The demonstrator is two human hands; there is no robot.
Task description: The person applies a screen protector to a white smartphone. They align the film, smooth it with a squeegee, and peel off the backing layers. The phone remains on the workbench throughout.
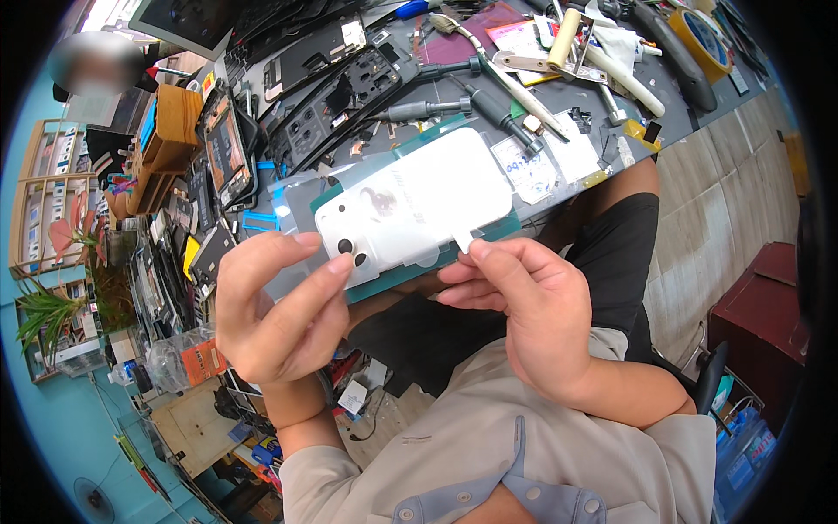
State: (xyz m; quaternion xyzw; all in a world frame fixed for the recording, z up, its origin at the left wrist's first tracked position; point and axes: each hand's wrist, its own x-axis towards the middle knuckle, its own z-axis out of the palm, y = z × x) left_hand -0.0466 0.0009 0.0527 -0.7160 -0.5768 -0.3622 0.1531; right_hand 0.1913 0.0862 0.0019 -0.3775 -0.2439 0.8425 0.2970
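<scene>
A white phone-shaped panel (436, 188) with dark round camera spots at its left end lies slantwise at the front edge of the bench. Clear film covers part of it, and a teal sheet (397, 278) shows beneath and around it. My left hand (284, 310) is at the camera end, forefinger and thumb apart, their tips at the panel's corner; whether both touch it is hard to tell. Between the thumb and forefinger of my right hand (532, 297) is a small white pull tab (463, 238) at the panel's near edge.
Opened phone housings (327, 109) crowd the bench behind and to the left. Screwdrivers (497, 109), a white-handled brush (506, 74) and a dark-handled tool (672, 57) lie farther right. A wooden organizer (170, 131) stands at left, with a blurred person beyond. A plastic bottle (179, 362) is lower left.
</scene>
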